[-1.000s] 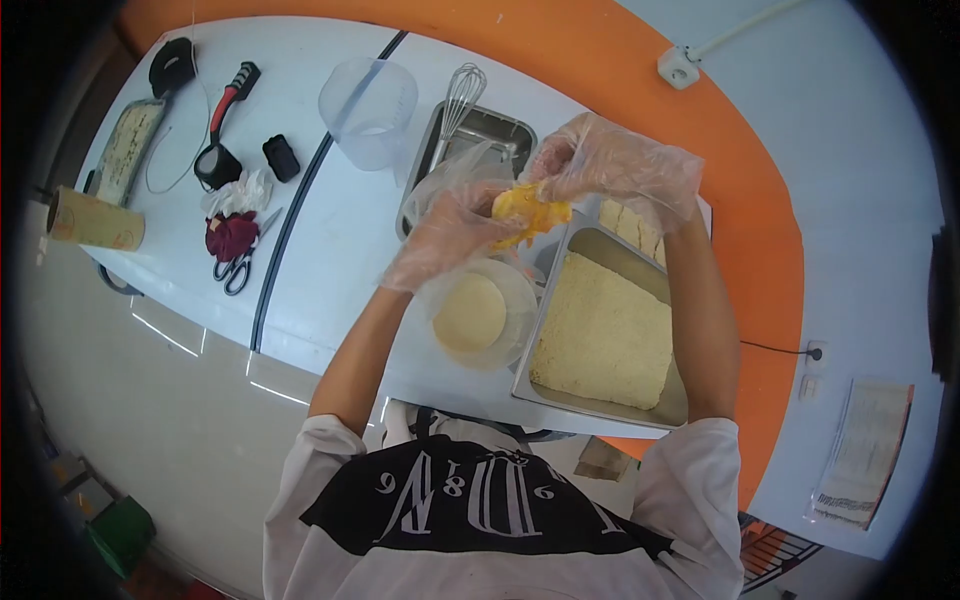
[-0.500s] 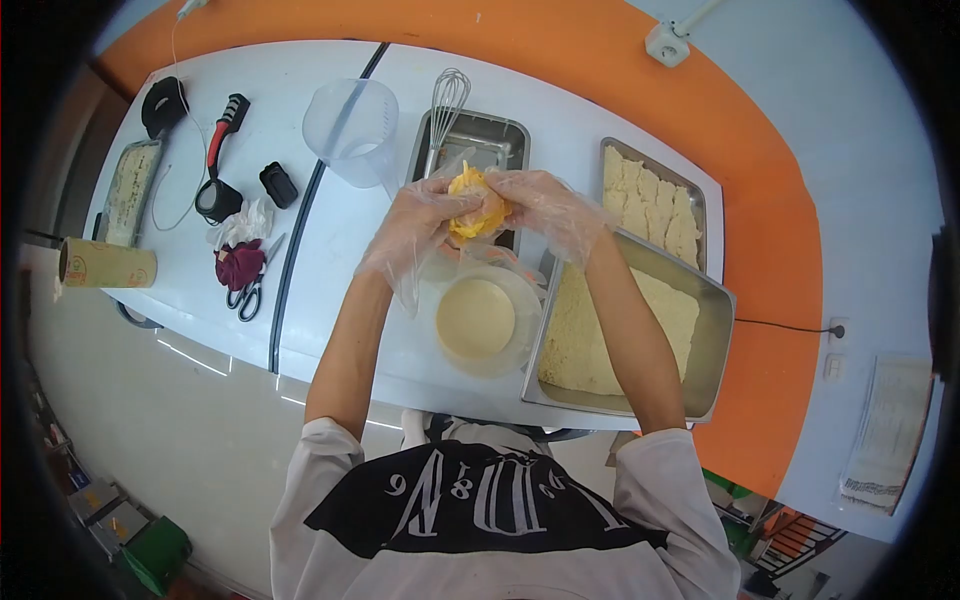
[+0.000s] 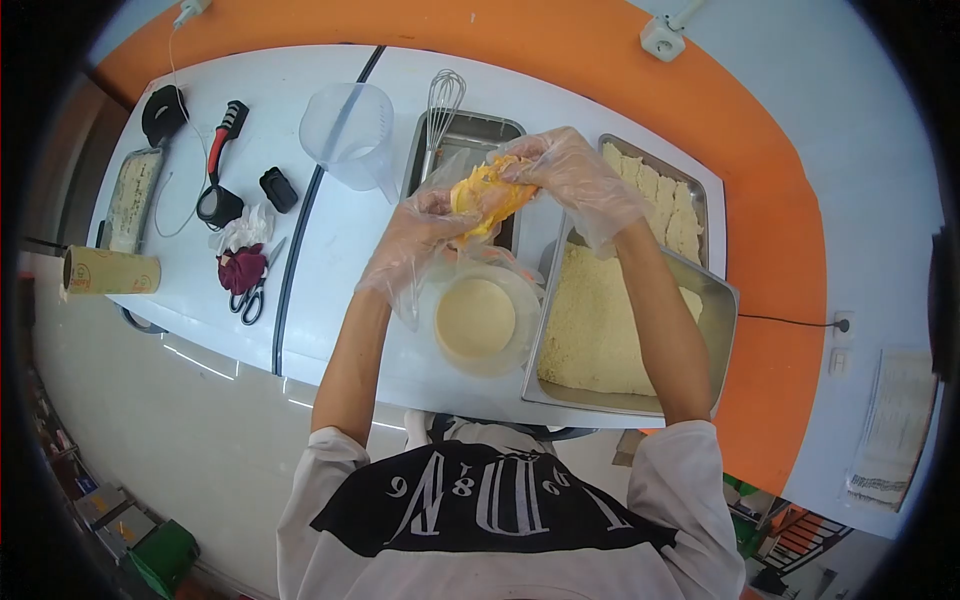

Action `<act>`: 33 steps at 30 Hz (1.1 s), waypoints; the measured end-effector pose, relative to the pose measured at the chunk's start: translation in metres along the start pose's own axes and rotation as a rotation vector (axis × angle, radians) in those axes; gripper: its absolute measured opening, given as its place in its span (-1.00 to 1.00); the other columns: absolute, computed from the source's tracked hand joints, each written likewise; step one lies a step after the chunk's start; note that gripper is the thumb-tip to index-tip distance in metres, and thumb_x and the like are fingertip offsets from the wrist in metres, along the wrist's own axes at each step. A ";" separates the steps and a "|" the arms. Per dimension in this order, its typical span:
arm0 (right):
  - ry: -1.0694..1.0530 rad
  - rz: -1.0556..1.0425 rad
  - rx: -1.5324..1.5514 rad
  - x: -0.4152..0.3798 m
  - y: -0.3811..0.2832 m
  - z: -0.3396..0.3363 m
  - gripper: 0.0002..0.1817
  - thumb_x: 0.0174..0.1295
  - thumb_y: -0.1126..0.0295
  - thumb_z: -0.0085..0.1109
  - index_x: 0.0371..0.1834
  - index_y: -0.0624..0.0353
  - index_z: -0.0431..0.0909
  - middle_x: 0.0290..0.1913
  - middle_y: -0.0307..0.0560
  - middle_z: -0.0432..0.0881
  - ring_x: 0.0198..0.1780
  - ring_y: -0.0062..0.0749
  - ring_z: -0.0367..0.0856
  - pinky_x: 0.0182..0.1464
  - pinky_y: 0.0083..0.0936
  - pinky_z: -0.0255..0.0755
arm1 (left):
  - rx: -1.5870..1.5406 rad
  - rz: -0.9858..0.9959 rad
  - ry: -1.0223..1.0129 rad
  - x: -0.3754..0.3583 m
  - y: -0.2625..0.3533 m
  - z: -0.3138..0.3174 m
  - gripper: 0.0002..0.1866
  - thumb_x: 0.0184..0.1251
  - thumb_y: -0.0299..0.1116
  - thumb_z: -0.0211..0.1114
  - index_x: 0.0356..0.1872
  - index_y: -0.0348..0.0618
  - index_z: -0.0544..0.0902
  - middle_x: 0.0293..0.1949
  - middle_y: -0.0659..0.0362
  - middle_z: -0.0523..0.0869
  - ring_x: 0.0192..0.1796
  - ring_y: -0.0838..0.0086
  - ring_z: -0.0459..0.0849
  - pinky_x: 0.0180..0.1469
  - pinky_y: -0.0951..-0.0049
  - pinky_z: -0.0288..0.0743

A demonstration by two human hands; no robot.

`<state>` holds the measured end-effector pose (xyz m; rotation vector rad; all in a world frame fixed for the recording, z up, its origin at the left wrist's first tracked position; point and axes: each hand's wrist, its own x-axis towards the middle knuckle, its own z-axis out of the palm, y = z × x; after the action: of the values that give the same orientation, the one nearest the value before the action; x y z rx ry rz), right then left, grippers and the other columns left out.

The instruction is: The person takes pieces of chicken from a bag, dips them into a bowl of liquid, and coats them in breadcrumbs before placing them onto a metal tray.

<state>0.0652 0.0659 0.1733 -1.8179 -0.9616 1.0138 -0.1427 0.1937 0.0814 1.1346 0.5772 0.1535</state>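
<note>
Stretched between my two plastic-gloved hands is a floppy piece of raw chicken (image 3: 490, 200), pinkish with a yellow-orange surface. My left hand (image 3: 415, 235) grips its near left end, fingers closed. The upper right end is pinched by my right hand (image 3: 575, 185), above the other. Below the piece stands a round bowl of pale, creamy batter (image 3: 476, 317), with a clear plastic bag behind it. Under and beyond my hands lies a metal tray (image 3: 475, 135), partly hidden, with a wire whisk (image 3: 440, 110) leaning across it.
A deep metal pan (image 3: 717, 325) of pale crumbs sits under my right forearm. Behind it, another tray (image 3: 640, 146) holds coated flat pieces. A clear measuring jug (image 3: 345, 140) stands left of the whisk. Scissors (image 3: 250, 300), a knife sharpener (image 3: 222, 140) and a roll (image 3: 112, 271) are further left.
My right hand has moved up and right, pulling the bunched chicken out into a longer shape. My left hand keeps its hold, slightly lower.
</note>
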 end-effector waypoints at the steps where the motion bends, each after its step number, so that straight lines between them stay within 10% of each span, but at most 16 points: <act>1: 0.004 -0.050 -0.055 -0.003 -0.007 -0.001 -0.65 0.38 0.41 0.50 0.13 0.40 0.83 -0.09 0.00 0.88 -0.15 -0.43 0.79 -0.04 -0.46 0.70 | -0.001 0.003 0.003 -0.001 -0.001 0.001 -0.37 0.36 -0.36 0.61 0.39 -0.43 0.64 0.08 0.05 0.83 0.05 0.47 0.82 0.01 0.46 0.73; 7: 0.099 -0.416 -0.525 -0.031 -0.062 0.006 -0.70 0.38 0.50 0.32 0.11 0.38 0.82 -0.08 0.16 0.87 -0.09 -0.16 0.85 0.04 -0.45 0.70 | -0.059 0.152 0.180 -0.020 -0.019 0.014 -0.37 0.61 -0.16 0.43 0.46 -0.45 0.54 0.23 -0.07 0.78 0.27 0.23 0.80 0.21 0.28 0.71; 12: -0.103 -0.843 -1.020 -0.072 -0.033 0.048 -0.55 0.34 0.51 0.23 0.31 0.26 0.69 -0.06 0.10 0.78 0.04 -0.02 0.81 0.15 -0.33 0.69 | -1.166 0.010 -0.469 -0.046 -0.043 0.024 -0.22 0.84 0.18 -0.06 0.63 -0.40 0.31 0.46 -0.17 0.61 0.49 0.11 0.64 0.59 0.07 0.52; 20: 0.019 -0.972 -0.859 -0.139 0.052 0.096 -0.44 0.21 0.50 0.34 0.35 0.24 0.64 0.24 0.01 0.76 0.18 -0.02 0.80 0.20 -0.17 0.69 | -0.924 0.135 -0.134 -0.098 -0.052 0.049 -0.34 0.80 -0.13 0.15 0.70 -0.26 0.24 0.50 -0.06 0.58 0.53 0.18 0.61 0.62 0.16 0.49; 23: 0.008 -0.883 -0.704 -0.158 0.063 0.096 -0.49 0.28 0.45 0.42 0.32 0.24 0.68 0.26 0.06 0.74 0.21 -0.08 0.78 0.24 -0.23 0.70 | -0.780 0.145 -0.059 -0.107 -0.042 0.057 -0.32 0.69 -0.33 0.33 0.68 -0.28 0.29 0.48 0.00 0.59 0.52 0.26 0.60 0.61 0.22 0.48; 26: 0.466 -0.705 -0.653 -0.168 0.082 0.123 -0.54 0.36 0.43 0.50 0.31 0.28 0.69 0.21 0.01 0.77 0.12 -0.20 0.82 0.15 -0.32 0.73 | -0.648 0.162 0.036 -0.108 -0.043 0.058 -0.30 0.61 -0.45 0.37 0.66 -0.30 0.31 0.46 0.01 0.57 0.50 0.30 0.60 0.59 0.23 0.48; 28: 0.463 -0.043 0.465 -0.166 0.092 0.144 -0.58 0.43 0.37 0.53 0.27 0.31 0.70 0.12 -0.07 0.80 0.00 -0.40 0.81 0.03 -0.45 0.70 | -0.617 0.160 0.049 -0.107 -0.044 0.061 -0.30 0.59 -0.53 0.35 0.66 -0.30 0.31 0.47 0.00 0.57 0.50 0.29 0.61 0.58 0.23 0.50; 33: 0.407 0.240 0.670 -0.154 0.068 0.155 -0.61 0.45 0.35 0.53 0.20 0.36 0.72 -0.02 -0.14 0.83 -0.13 -0.56 0.73 -0.08 -0.56 0.62 | -0.882 0.160 0.034 -0.111 -0.051 0.069 -0.30 0.58 -0.64 0.23 0.69 -0.34 0.25 0.52 -0.02 0.55 0.48 0.31 0.61 0.52 0.26 0.50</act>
<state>-0.1182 -0.0509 0.1009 -1.4880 -0.1218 0.9102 -0.2098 0.0717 0.0960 0.3159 0.3764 0.5105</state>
